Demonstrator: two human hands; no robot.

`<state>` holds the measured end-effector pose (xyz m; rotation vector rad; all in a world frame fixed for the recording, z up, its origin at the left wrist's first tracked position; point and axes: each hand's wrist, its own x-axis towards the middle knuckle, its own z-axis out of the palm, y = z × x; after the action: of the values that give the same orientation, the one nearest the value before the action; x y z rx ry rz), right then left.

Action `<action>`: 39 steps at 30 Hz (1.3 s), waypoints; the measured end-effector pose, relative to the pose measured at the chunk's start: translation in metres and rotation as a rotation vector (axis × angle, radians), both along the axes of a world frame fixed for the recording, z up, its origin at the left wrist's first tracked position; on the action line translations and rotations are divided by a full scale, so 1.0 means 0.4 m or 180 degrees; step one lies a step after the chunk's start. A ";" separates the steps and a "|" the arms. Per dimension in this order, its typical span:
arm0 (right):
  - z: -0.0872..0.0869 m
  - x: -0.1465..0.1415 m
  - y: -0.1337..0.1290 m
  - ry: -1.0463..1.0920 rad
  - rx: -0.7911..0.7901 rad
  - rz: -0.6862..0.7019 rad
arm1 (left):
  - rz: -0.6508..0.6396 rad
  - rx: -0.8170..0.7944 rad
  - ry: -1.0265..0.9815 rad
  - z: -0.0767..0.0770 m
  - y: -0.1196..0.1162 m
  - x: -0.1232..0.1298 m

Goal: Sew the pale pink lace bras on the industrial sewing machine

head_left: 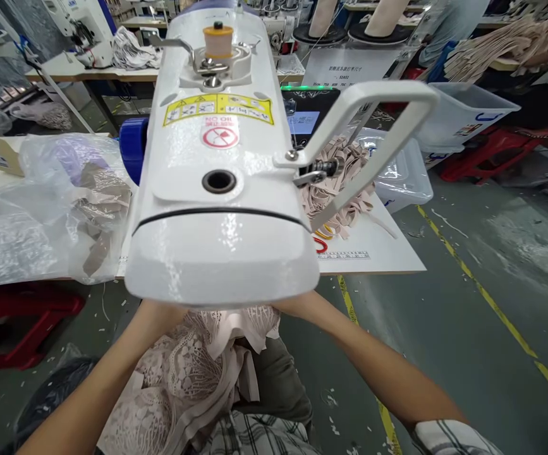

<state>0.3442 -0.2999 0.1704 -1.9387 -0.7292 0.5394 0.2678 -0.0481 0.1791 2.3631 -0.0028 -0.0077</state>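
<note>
Workshop floor (425, 379): grey-green, scrap-strewn.
Left hand (169, 314), right hand (297, 304): mostly hidden by the sewing machine (221, 259); cannot tell whether pinching or spread.
Lace garments (193, 366): heaped on the lap (278, 385), between the forearms; likely light, soft, snag-prone; best held by plain bands (210, 401).
Edges: tabletop (387, 256) near, ahead; open room rightward.

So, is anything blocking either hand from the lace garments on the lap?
Nothing visible blocks the left hand or right hand from the lace garments. The sewing machine head hides the fingers from above, so I can't tell what they touch.
</note>
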 end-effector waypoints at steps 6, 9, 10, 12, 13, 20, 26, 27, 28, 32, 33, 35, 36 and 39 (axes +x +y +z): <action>0.006 0.003 -0.001 0.0134 0.0095 0.0079 | 0.0199 -0.0096 -0.0099 -0.015 0.023 -0.016; 0.009 0.003 -0.002 0.0193 0.0131 0.0052 | 0.0324 0.0046 -0.0194 -0.027 0.028 -0.022; 0.006 0.003 -0.004 0.0205 0.0161 -0.0007 | 0.0355 0.0127 -0.0260 -0.030 0.028 -0.022; -0.012 0.004 -0.007 0.0241 0.0257 -0.0183 | 0.0390 0.0265 -0.0395 -0.032 0.027 -0.019; -0.031 0.004 -0.009 0.0278 0.0334 -0.0288 | 0.0398 0.0310 -0.0445 -0.031 0.027 -0.017; -0.297 -0.060 0.021 0.2405 0.1998 -0.0628 | 0.0393 0.0345 -0.0521 0.002 0.032 -0.007; -0.409 -0.133 0.020 0.3612 0.2318 -0.0236 | 0.0382 0.0248 -0.0562 0.005 0.010 -0.004; -0.409 -0.134 0.010 0.3631 0.2350 -0.0280 | 0.0363 0.0270 -0.0564 0.004 0.006 -0.002; -0.407 -0.132 -0.002 0.3640 0.2381 -0.0343 | 0.0335 0.0292 -0.0564 0.004 0.001 0.000; -0.388 -0.116 -0.047 0.3629 0.2486 -0.0643 | 0.0226 0.0342 -0.0549 0.011 -0.020 0.009; -0.382 -0.112 -0.056 0.3622 0.2497 -0.0704 | 0.0229 0.0352 -0.0561 0.014 -0.025 0.010; -0.369 -0.108 -0.072 0.3600 0.2500 -0.0817 | 0.0210 0.0406 -0.0566 0.017 -0.030 0.010; -0.361 -0.105 -0.080 0.3583 0.2496 -0.0872 | 0.0196 0.0448 -0.0557 0.018 -0.029 0.009; -0.333 -0.091 -0.109 0.3477 0.2521 -0.1083 | 0.0153 0.0555 -0.0500 0.020 -0.015 0.001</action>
<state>0.3077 -0.3434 0.0372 -0.7821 0.1184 0.8135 0.2682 -0.0542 0.1871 2.5314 -0.0223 0.2089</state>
